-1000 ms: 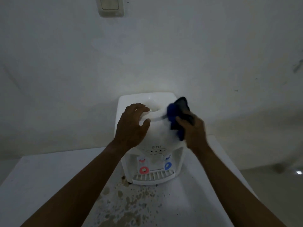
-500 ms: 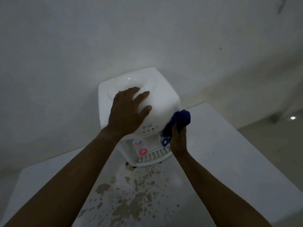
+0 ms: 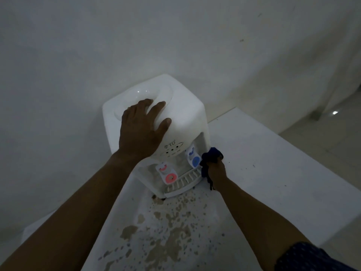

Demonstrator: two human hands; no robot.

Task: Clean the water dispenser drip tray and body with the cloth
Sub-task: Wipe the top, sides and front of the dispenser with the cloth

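Note:
A white water dispenser (image 3: pixel 187 118) stands on a white counter against the wall. It has a red tap (image 3: pixel 170 178) and a blue tap (image 3: pixel 195 160) above a slotted drip tray (image 3: pixel 182 183). My left hand (image 3: pixel 141 128) lies flat on the dispenser's top with fingers spread. My right hand (image 3: pixel 215 170) grips a dark blue cloth (image 3: pixel 212 155) and holds it against the lower right side of the body, beside the drip tray.
The white counter (image 3: pixel 273 173) has brown stains (image 3: pixel 166 241) in front of the dispenser. A pale wall (image 3: pixel 136 45) rises behind it. The counter's right edge drops to a floor (image 3: pixel 322 137) at the far right.
My right hand has carried the cloth down the dispenser's right side, from the top to beside the drip tray. My left hand has stayed on top. The view has shifted.

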